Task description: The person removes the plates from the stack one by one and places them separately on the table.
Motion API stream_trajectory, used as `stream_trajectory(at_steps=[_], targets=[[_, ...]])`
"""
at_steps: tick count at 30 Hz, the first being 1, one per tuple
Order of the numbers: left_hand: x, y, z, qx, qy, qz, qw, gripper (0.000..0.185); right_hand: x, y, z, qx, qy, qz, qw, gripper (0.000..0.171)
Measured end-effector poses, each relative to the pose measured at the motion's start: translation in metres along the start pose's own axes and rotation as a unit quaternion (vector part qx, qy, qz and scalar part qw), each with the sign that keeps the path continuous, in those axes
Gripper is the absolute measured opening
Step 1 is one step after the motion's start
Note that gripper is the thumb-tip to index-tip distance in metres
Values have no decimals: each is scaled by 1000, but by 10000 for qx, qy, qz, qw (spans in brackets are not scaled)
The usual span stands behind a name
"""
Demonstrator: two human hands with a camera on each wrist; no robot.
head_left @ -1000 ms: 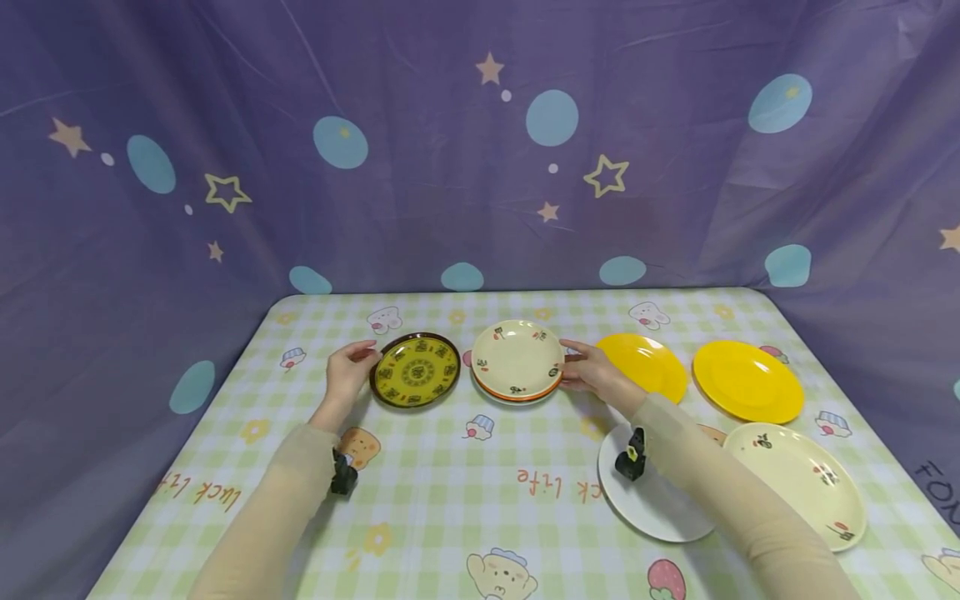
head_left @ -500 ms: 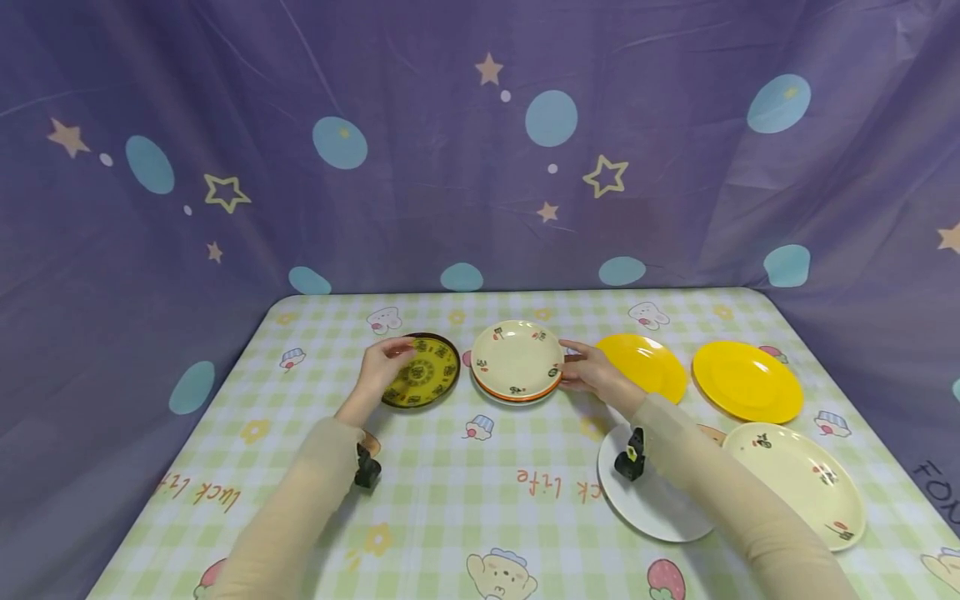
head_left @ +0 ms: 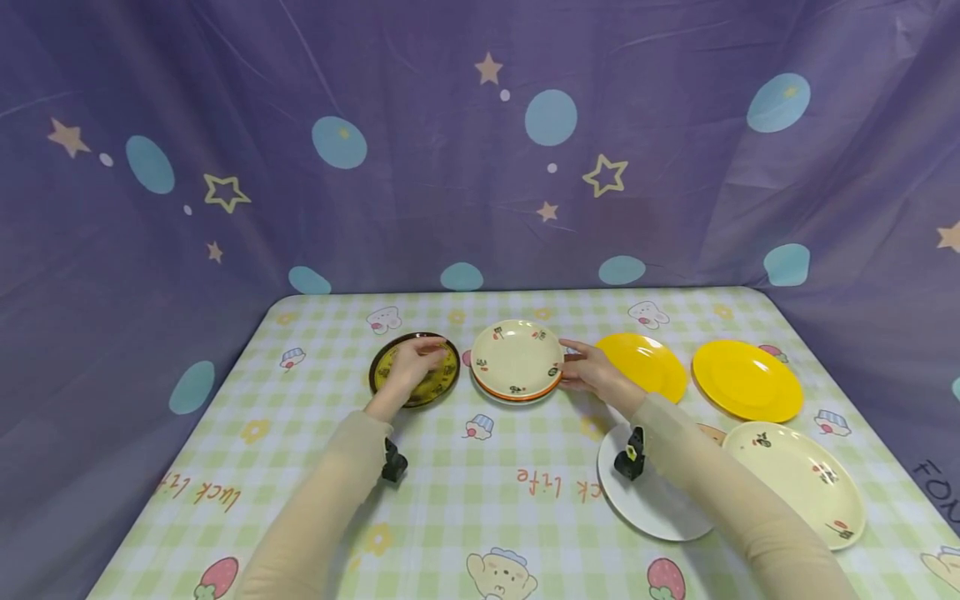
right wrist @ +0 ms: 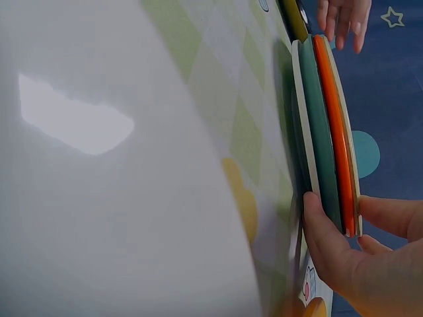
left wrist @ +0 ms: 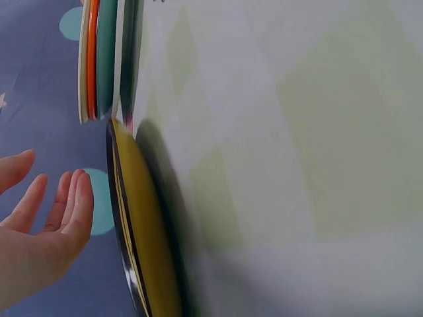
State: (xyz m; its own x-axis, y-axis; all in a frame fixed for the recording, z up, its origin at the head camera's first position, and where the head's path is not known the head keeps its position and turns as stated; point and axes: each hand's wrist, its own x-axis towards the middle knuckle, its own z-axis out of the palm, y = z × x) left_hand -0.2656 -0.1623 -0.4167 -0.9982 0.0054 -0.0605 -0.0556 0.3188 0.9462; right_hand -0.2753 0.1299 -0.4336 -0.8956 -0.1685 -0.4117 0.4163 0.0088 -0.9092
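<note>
My left hand (head_left: 412, 367) hovers over the olive-yellow plate (head_left: 435, 392) with a dark brown rim. In the left wrist view its fingers (left wrist: 79, 205) are relaxed, with nothing between them, above that plate's layered edge. At the plate's right stands a stack of small plates (head_left: 516, 358), a cream patterned one on top. Orange, teal and white edges show beneath it in the right wrist view. My right hand (head_left: 596, 375) pinches this stack at its right rim, fingers (right wrist: 324, 231) at the lower and upper edges.
Two yellow plates (head_left: 747, 381) lie at the back right. Nearer, a large white plate (head_left: 660, 508) sits partly under the right forearm, beside a cream oval plate (head_left: 798, 483). A purple curtain (head_left: 450, 225) hangs behind the checked tablecloth (head_left: 450, 533).
My left hand has moved right, from the left rim of the dark-rimmed plate to above its middle. The right hand and the stack stay where they were.
</note>
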Motion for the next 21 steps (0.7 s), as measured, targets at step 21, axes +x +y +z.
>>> stream_trajectory(at_steps=[21], targets=[[9,-2,33,-398,-130,-171,9990,35,0,-1,1,63,-25,2,10000,62]])
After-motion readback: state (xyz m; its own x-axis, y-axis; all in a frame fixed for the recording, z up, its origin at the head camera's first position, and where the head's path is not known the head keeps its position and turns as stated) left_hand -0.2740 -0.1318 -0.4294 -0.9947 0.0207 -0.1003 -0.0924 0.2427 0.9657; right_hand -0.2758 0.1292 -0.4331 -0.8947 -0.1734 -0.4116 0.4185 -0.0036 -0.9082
